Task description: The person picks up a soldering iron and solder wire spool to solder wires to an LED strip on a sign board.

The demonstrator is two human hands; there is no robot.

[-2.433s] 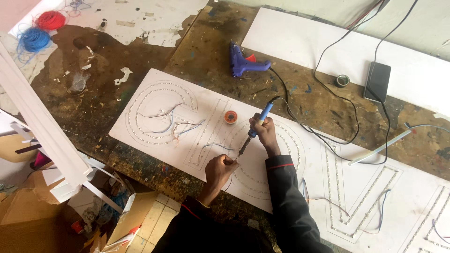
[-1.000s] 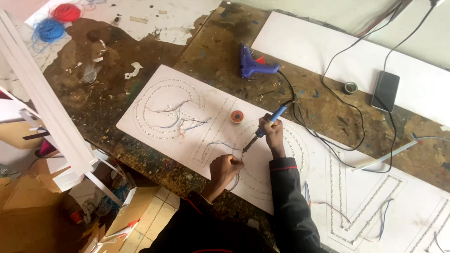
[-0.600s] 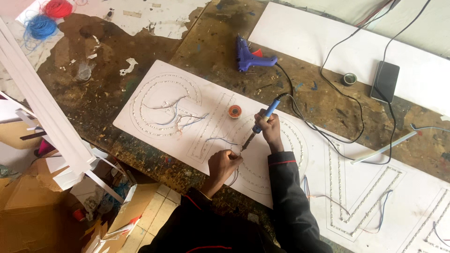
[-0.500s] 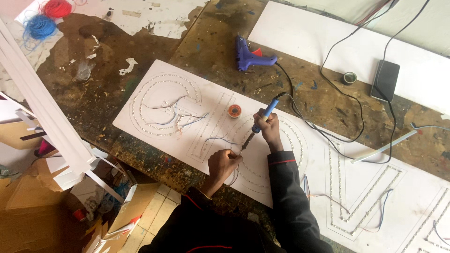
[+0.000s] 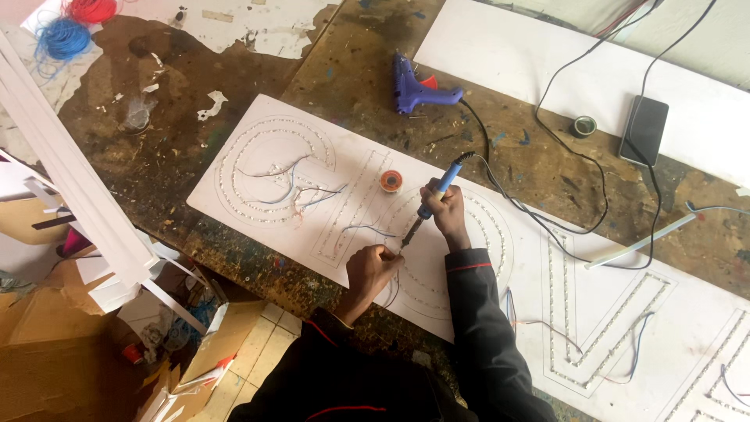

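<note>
Head view, nearest first: my left hand (image 5: 373, 266) sits at about 6 o'clock on the white sign board (image 5: 258, 203), fingers curled and pinched shut on a thin wire (image 5: 388, 291) that loops away below the knuckles. Compared with a second ago, this hand has crept a little closer to the iron's tip, so the wire end and the tip now nearly meet at one spot on the board; I judge that the joint is being touched right now.

Just past it, toward 1 o'clock, my right hand (image 5: 449, 219) is wrapped tight round the blue-handled soldering iron (image 5: 430, 202), held like a pen, tip slanting down toward 7 o'clock and resting by my left fingertips. The iron's angle has hardly changed across the last moments, which suggests steady holding, not travelling.

Farther out at 11 o'clock from the iron, a small orange solder spool (image 5: 391, 181) stands on the board, apart from both hands. Loose blue and white leads (image 5: 297, 184) lie inside the ring-shaped dotted outline toward 10 o'clock.

Beyond the board, on the stained surface (image 5: 234, 70) at 12 o'clock, lies a purple glue gun (image 5: 416, 87), its black cord running off to the right. At 2 o'clock sit a dark tape roll (image 5: 583, 126) and a black flat box (image 5: 644, 129).
</note>
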